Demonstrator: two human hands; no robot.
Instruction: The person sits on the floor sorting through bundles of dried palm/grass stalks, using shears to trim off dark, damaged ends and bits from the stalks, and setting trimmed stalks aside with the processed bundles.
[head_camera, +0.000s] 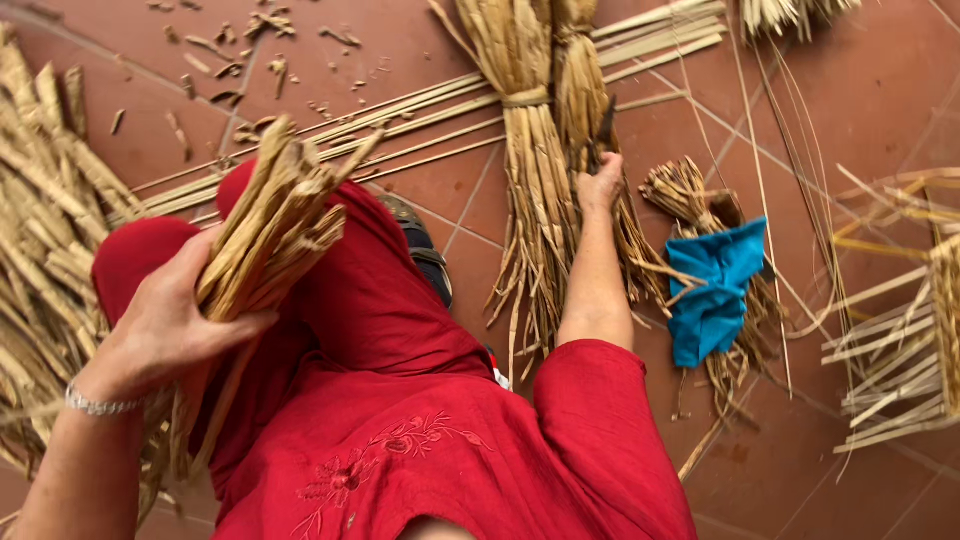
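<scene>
Lying at the far left of the terracotta-tiled floor (880, 90) is a loose heap of pale dry straw stalks (40, 230), flat and ribbed, well away from the tied sheaf of tan reeds (530, 160) that serves as landmark. Left of that sheaf, the left hand (165, 320), a thin silver bracelet (100, 405) at its wrist, has fingers and thumb clamped round a short bundle of stiff, cut yellow-brown reed strips (275, 225), its blunt ends tilted up over the red cloth-covered lap (400, 400). The sheaf itself is bound at its waist by a flat straw band (527, 98) and fans out toward the person. Just right of it, the right hand (600, 185) is closed on a dark narrow stalk among the neighbouring reeds; exactly what it is cannot be made out. Further right lies a crumpled bright blue cloth (715, 290) over a smaller frayed straw bunch (685, 190). Farthest right sits a partly woven open lattice of flat pale strips (900, 350).
</scene>
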